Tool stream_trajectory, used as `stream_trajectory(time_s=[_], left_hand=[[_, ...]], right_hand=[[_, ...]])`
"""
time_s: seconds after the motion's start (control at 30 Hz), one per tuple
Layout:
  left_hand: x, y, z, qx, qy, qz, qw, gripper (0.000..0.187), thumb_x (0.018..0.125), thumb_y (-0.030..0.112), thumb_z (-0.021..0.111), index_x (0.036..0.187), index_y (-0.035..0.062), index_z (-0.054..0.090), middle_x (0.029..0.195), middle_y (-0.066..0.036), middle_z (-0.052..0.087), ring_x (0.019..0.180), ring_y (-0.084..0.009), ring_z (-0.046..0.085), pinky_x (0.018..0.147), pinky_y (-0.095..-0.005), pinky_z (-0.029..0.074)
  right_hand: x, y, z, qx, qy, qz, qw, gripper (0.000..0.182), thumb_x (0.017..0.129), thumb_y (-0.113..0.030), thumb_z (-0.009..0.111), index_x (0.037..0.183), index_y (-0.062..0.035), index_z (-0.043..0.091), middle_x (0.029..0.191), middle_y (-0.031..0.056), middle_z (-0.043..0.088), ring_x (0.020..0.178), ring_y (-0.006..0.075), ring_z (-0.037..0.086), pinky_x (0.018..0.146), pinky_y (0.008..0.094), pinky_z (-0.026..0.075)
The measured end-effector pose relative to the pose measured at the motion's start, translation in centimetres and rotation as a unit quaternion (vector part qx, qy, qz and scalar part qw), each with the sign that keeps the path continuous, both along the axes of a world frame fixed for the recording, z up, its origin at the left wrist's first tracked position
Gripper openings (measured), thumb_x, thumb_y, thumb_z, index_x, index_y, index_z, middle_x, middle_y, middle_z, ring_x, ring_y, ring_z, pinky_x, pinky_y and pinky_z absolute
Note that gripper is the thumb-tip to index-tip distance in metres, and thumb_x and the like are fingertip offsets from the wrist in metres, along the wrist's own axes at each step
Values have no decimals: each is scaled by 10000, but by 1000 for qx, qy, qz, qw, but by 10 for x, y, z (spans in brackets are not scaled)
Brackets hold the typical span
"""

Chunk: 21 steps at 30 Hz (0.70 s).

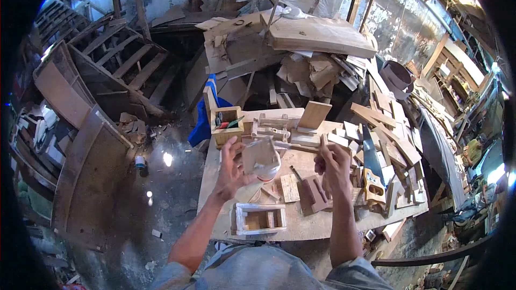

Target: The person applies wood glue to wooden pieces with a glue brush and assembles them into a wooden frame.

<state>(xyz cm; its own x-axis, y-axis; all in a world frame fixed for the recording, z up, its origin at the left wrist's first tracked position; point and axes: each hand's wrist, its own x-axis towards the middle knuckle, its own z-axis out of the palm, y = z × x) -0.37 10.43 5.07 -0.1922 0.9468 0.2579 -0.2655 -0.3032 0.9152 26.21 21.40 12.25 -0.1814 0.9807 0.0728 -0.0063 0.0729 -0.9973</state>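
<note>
My left hand (231, 169) grips a flat, squarish wooden piece (259, 154) by its left edge, raised above the workbench. A white round tub (267, 172) shows partly behind and below that piece. My right hand (332, 161) is closed around a thin stick (296, 147) that points left toward the wooden piece; its tip is too small to make out. Under the hands lie a small wooden block (289, 188) and a brown shaped wooden part (314, 193). Nearer my body sits a small open wooden box (260, 218) with whitish edges.
A handsaw (372, 166) with a yellow handle lies at the bench's right among many offcuts. A wooden holder (226, 123) with tools stands at the back left, beside a blue cloth (200, 123). Behind, a thick board (322, 36) tops a scrap pile.
</note>
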Motion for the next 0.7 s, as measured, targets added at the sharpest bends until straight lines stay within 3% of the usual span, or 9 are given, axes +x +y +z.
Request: stream_trajectory(time_s=[0.03,0.07,0.2,0.33,0.43,0.47,0.57,0.7], left_hand=[[-1,-5,0,5,7,8,1000,1254,658,177,893,1617,148,85,1482,-143,315,1426,-345,390,1182,-506,398],[-2,-10,0,9,15,16,1000,1256,651,150,893,1618,138,92,1486,-141,313,1428,-337,390,1182,-502,403],[1,-21,-6,8,-24,27,999,1220,631,37,869,1609,63,140,1505,-140,325,1420,-304,413,1162,-443,435],[5,-27,-3,-31,-25,32,999,1144,629,42,850,1583,16,218,1473,-126,406,1395,-279,449,1161,-426,439],[1,-24,-13,-21,-112,23,993,1103,605,86,842,1559,20,291,1446,-113,468,1371,-275,487,1162,-428,434],[1,-23,-15,-16,-153,12,988,1096,602,106,838,1555,24,302,1444,-114,476,1368,-276,494,1165,-425,431],[0,-13,-17,17,-253,-24,967,1032,620,141,788,1543,38,337,1462,-131,491,1377,-295,506,1176,-434,426],[20,7,-5,49,-325,-45,943,896,693,147,690,1532,71,383,1507,-162,488,1390,-335,508,1190,-465,429]], right_hand=[[12,-4,-11,-29,100,11,995,179,1028,-157,608,950,-5,662,772,81,671,592,116,602,499,247,435],[25,-5,-23,-87,152,35,984,204,1024,-154,626,1107,29,658,846,96,687,610,117,610,495,245,441],[34,-38,-37,-164,192,89,964,308,1045,-104,577,1298,60,645,842,63,677,649,104,609,547,234,455],[29,-40,-57,-133,201,103,965,304,1028,-140,632,1244,72,663,849,47,668,714,90,621,604,232,485],[23,-27,-44,21,-2,53,998,258,1009,-123,666,1196,54,675,854,37,666,707,105,620,613,247,487],[19,-18,-36,102,-110,34,988,161,992,-83,671,1118,15,696,836,66,690,682,133,626,613,273,493],[0,4,-15,227,-261,70,936,127,973,-77,677,1078,-16,715,825,100,713,667,154,633,612,312,506],[-43,18,9,278,-262,166,909,102,935,-97,696,983,-12,726,806,171,717,665,254,685,620,386,530]])
